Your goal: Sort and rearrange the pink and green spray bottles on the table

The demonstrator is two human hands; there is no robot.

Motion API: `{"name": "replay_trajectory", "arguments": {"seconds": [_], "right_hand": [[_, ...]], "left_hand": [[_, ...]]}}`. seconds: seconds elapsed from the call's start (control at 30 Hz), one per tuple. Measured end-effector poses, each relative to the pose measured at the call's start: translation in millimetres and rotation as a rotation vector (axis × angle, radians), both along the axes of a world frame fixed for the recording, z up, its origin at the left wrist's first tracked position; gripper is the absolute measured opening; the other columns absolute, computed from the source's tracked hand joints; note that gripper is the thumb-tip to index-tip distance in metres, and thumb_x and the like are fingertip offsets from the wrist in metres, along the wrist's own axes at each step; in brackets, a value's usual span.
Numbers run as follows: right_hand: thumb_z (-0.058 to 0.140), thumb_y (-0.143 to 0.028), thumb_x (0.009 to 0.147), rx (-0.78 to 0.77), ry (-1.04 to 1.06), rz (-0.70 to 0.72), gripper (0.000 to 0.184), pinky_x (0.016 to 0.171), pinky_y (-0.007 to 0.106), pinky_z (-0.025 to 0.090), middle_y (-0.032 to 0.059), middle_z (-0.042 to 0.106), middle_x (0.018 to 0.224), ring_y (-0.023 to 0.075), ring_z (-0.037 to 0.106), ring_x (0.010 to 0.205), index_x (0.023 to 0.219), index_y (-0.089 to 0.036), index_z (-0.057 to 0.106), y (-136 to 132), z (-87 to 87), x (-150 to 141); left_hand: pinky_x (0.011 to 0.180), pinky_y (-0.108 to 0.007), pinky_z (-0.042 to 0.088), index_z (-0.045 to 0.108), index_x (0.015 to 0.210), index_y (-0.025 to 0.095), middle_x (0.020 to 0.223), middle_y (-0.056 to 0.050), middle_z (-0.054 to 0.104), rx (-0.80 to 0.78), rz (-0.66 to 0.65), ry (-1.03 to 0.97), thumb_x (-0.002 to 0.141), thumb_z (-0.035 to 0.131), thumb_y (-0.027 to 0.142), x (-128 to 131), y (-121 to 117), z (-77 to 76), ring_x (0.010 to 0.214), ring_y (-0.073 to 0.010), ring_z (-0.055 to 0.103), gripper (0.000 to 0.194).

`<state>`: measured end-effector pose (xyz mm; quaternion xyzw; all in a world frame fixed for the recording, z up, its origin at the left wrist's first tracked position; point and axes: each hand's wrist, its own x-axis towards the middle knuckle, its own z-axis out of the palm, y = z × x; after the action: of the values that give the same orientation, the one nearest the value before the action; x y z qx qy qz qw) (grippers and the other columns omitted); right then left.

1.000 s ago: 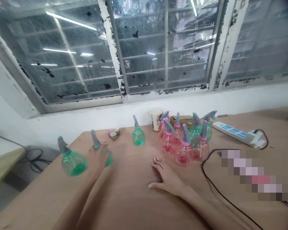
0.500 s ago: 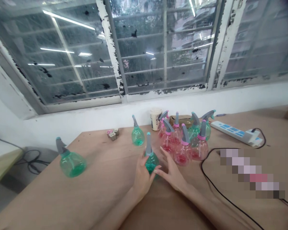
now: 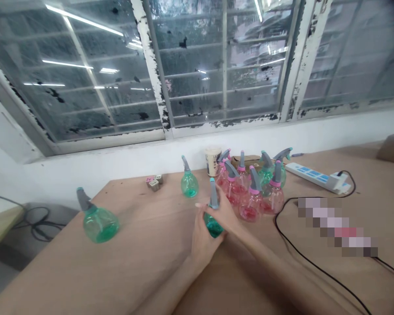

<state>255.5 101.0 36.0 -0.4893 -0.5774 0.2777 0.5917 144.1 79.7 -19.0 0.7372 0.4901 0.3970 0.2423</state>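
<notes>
A green spray bottle (image 3: 214,226) with a grey trigger head and teal collar is between my two hands. My left hand (image 3: 204,238) wraps the lower body from the left side, its thumb below the bottle. My right hand (image 3: 226,214) closes round the neck, its thumb reaching across the front to the left. The far-side fingers of both hands are hidden. Just right of my right hand stand several pink spray bottles (image 3: 250,205). Farther back to the left is another green spray bottle (image 3: 189,183).
One more green bottle (image 3: 101,225) stands at the table's left. Small blocks (image 3: 154,184) and a paper cup (image 3: 212,162) are near the wall. A white power strip (image 3: 315,175) lies right, its black cable (image 3: 302,256) curving forward. Some pink bottles are partly hidden behind others.
My right hand has come in from beside the bottle and closed round its neck. The bottle and my left hand have shifted slightly to the right.
</notes>
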Motion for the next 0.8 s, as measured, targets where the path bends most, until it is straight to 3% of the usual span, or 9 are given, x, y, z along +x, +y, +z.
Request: {"name": "replay_trajectory", "arguments": {"seconds": [0.07, 0.17, 0.33, 0.5, 0.6, 0.8], "right_hand": [[0.071, -0.042, 0.07, -0.027, 0.032, 0.058, 0.069, 0.093, 0.044, 0.048, 0.0131, 0.058, 0.125, 0.026, 0.062, 0.104, 0.128, -0.017, 0.046, 6, 1.8, 1], [0.068, -0.035, 0.072, -0.011, 0.087, 0.152, 0.055, 0.085, 0.039, 0.051, 0.009, 0.063, 0.114, 0.0192, 0.065, 0.083, 0.121, -0.018, 0.051, 10, -0.7, 8], [0.065, -0.029, 0.07, 0.021, 0.073, 0.232, 0.048, 0.083, 0.035, 0.051, 0.0053, 0.064, 0.109, 0.0189, 0.064, 0.087, 0.116, -0.021, 0.055, 12, -2.7, 20], [0.066, -0.035, 0.07, 0.103, -0.005, 0.151, 0.056, 0.094, 0.039, 0.044, 0.0079, 0.062, 0.116, 0.0244, 0.058, 0.107, 0.123, -0.02, 0.055, 18, -5.2, 24], [0.067, -0.038, 0.073, 0.103, -0.024, 0.122, 0.056, 0.087, 0.036, 0.048, 0.0064, 0.065, 0.103, 0.023, 0.06, 0.097, 0.124, -0.02, 0.055, 19, -7.1, 24], [0.066, -0.041, 0.077, 0.118, -0.026, 0.022, 0.034, 0.071, 0.03, 0.05, 0.0029, 0.065, 0.089, 0.0163, 0.061, 0.073, 0.103, -0.02, 0.062, 15, 0.7, 22]], "left_hand": [[0.11, -0.048, 0.036, 0.024, 0.141, 0.023, 0.143, -0.021, 0.039, 0.045, 0.025, 0.024, 0.066, 0.072, 0.035, 0, -1, -1.5, 0.136, -0.0334, 0.036, 0.09], [0.107, -0.053, 0.039, 0.025, 0.141, 0.021, 0.142, -0.021, 0.039, 0.097, 0.032, 0.084, 0.063, 0.075, 0.034, 2, -3, -3.3, 0.134, -0.0355, 0.039, 0.093], [0.104, -0.054, 0.041, 0.025, 0.14, 0.018, 0.142, -0.021, 0.037, 0.126, -0.001, 0.158, 0.066, 0.074, 0.037, 3, -5, -5.2, 0.132, -0.0373, 0.04, 0.091], [0.101, -0.052, 0.043, 0.025, 0.141, 0.016, 0.139, -0.022, 0.039, 0.134, -0.014, 0.178, 0.069, 0.072, 0.036, 4, -2, -5.2, 0.129, -0.0359, 0.044, 0.088], [0.104, -0.053, 0.04, 0.028, 0.139, 0.015, 0.139, -0.021, 0.04, 0.123, -0.015, 0.183, 0.068, 0.073, 0.034, 4, -2, -3.6, 0.131, -0.0352, 0.043, 0.086], [0.103, -0.053, 0.042, 0.028, 0.139, 0.016, 0.138, -0.018, 0.042, 0.132, -0.015, 0.179, 0.067, 0.075, 0.035, 3, -3, -0.7, 0.13, -0.0334, 0.043, 0.089]]}}
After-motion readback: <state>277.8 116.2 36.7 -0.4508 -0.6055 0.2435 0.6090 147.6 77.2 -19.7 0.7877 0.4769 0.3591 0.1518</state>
